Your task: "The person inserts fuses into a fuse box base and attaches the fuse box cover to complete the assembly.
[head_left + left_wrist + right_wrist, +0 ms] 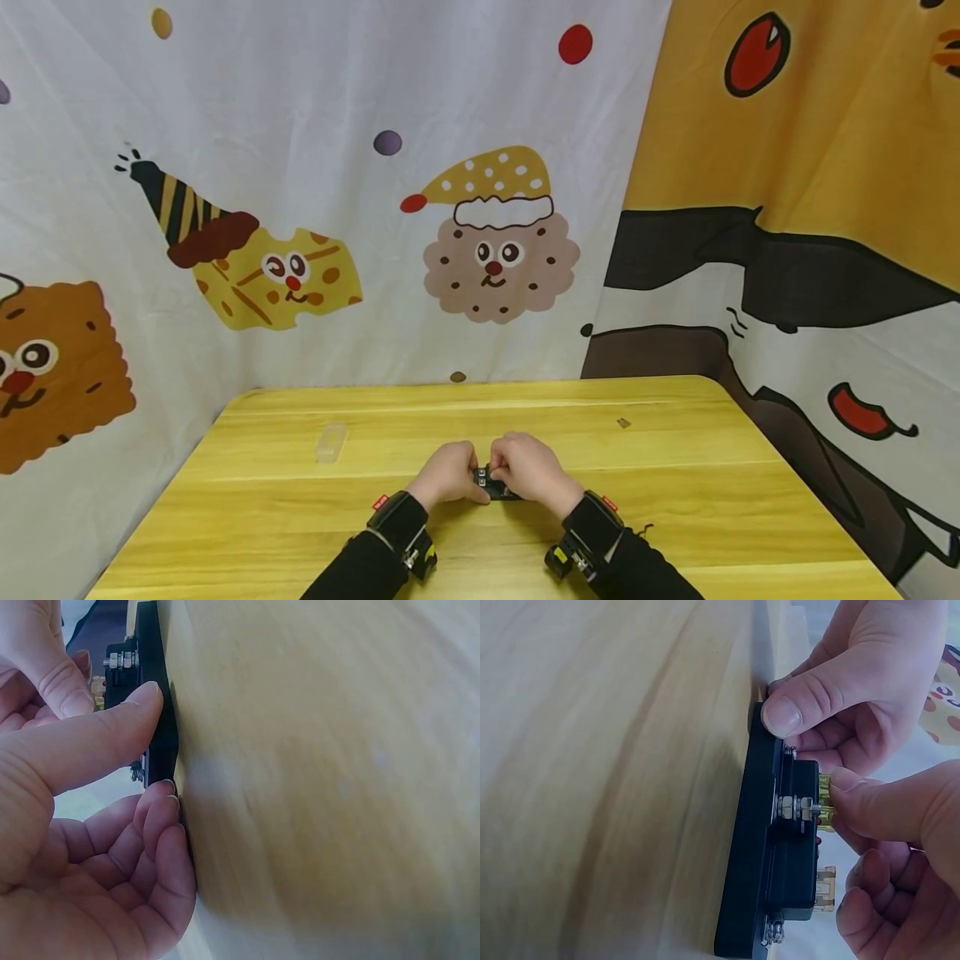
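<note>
A black fuse block [793,840] lies on the table between both hands, with metal studs and nuts along its side. My left hand [448,473] grips one end of it, thumb on the top side and fingers curled by the base, as the left wrist view shows. My right hand [528,468] pinches a yellow blade fuse [825,802] seated at the block's top face, with the thumb against it. A second, tan-coloured blade fuse [825,888] stands in the block farther along. The right index finger is partly hidden behind the thumb.
A clear plastic box [331,442] sits on the wooden table [247,517] to the left. Small brownish pieces [623,422] lie toward the back right. Behind the table hangs a printed curtain [315,100].
</note>
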### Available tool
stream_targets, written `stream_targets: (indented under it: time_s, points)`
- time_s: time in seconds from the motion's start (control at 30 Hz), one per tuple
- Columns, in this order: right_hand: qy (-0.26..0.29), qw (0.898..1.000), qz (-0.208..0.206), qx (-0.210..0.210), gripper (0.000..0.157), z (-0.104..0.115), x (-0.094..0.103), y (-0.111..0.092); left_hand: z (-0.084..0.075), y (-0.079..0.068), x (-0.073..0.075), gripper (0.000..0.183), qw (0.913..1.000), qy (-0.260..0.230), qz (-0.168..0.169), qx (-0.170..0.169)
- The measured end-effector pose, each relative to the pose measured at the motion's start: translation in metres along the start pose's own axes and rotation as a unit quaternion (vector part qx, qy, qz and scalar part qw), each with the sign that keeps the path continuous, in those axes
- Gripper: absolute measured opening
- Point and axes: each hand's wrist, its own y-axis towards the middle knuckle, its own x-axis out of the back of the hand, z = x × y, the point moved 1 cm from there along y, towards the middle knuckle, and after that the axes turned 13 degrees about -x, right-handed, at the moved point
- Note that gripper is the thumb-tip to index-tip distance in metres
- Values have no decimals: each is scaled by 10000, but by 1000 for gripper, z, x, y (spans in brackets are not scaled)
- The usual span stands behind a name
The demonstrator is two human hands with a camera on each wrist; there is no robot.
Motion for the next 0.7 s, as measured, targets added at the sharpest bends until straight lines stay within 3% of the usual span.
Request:
stream_targets:
  time_s: [0.7]
  points:
    - [-220, 9997, 16, -56, 27, 2, -3, 1, 1, 0, -1, 45, 10000, 28, -24, -18]
